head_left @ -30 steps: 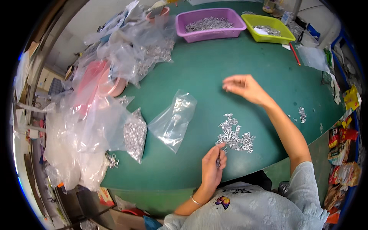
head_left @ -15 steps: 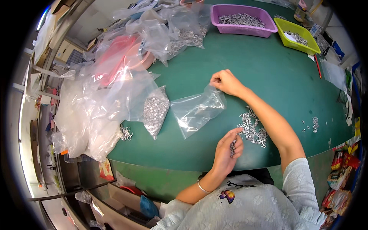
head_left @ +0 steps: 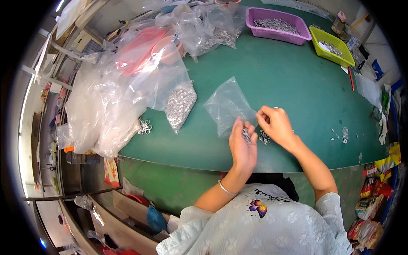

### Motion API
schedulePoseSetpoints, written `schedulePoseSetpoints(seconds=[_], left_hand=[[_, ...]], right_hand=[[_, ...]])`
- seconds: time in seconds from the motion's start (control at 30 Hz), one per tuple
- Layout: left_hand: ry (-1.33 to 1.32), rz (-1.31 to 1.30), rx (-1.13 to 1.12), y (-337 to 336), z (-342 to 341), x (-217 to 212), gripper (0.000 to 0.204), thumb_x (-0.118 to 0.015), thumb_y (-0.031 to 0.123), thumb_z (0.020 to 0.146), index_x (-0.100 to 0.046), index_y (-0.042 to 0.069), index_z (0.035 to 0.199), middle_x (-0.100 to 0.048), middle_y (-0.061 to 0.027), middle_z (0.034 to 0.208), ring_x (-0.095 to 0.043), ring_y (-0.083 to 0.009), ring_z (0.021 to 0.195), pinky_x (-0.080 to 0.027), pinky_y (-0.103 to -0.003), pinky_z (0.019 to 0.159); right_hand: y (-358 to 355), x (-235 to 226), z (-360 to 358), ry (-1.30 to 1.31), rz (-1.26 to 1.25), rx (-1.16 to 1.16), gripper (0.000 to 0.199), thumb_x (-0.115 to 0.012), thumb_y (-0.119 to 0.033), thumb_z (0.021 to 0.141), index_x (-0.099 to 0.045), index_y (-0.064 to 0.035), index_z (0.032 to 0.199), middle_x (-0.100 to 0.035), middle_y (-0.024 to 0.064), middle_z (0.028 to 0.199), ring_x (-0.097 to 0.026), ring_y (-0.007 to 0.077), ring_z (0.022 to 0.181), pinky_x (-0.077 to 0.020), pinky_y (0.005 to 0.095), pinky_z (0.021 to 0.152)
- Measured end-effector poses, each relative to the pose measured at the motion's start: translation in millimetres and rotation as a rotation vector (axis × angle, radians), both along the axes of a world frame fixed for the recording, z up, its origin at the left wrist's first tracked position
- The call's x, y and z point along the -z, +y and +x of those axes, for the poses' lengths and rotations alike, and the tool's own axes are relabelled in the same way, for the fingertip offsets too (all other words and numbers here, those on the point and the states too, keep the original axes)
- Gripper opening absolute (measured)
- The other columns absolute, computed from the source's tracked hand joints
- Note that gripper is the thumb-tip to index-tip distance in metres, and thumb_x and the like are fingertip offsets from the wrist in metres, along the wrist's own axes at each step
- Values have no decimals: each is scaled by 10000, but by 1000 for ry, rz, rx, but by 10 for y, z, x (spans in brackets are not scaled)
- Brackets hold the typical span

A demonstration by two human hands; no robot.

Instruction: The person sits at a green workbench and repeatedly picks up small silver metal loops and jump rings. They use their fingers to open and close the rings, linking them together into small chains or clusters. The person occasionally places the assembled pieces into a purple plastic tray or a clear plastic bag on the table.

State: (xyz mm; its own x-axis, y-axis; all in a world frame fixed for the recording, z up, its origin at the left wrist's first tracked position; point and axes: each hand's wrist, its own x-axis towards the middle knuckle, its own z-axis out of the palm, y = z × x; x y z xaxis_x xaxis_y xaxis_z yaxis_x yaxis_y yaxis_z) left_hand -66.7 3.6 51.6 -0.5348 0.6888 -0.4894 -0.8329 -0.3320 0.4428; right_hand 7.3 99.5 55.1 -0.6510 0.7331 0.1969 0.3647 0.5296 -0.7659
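Observation:
My left hand (head_left: 243,148) is curled, palm up, around several small silver metal clasps (head_left: 246,136). Beside it, to the right, my right hand (head_left: 276,125) pinches the edge of a clear plastic bag (head_left: 231,104). The bag spreads left and away from the hands, its near side meeting the left fingertips; it looks flat, with no load inside. Under and beside the right hand lies a loose pile of clasps (head_left: 264,137), largely hidden by that hand. A filled bag of small silver pieces (head_left: 180,106) rests to the left.
Clear plastic bags (head_left: 106,102) heap over the left of the green table (head_left: 293,85). A purple basket (head_left: 301,37) and a yellow-green basket (head_left: 346,59), both holding metal parts, stand far right. Some stray clasps (head_left: 345,135) lie at right, others (head_left: 145,127) beside the bag heap.
My right hand has come nearer, bringing the clear bag's edge beside my left hand. The bag has turned and now reaches the left fingers. The whole view has shifted slightly.

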Motion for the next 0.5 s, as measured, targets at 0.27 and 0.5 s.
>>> schedulePoseSetpoints(seconds=[0.27, 0.5], left_hand=[[344, 102, -90, 260, -393, 28, 541, -369, 265, 920, -229, -18, 1359, -203, -130, 1431, -194, -210, 1311, -157, -318, 1057], [969, -112, 103, 115, -404, 57, 475, -421, 99, 879, -310, -57, 1313, -266, -196, 1397, -233, -248, 1311, -161, -328, 1061]], right_hand=[[-75, 75, 12, 14, -80, -20, 156, -578, -89, 767, -542, 24, 666, -544, 129, 522, -532, 249, 449, -410, 336, 457], [22, 33, -159, 133, -212, 6, 163, -558, -89, 797, -549, 40, 697, -542, 109, 527, -506, 159, 449, -395, 310, 456]])
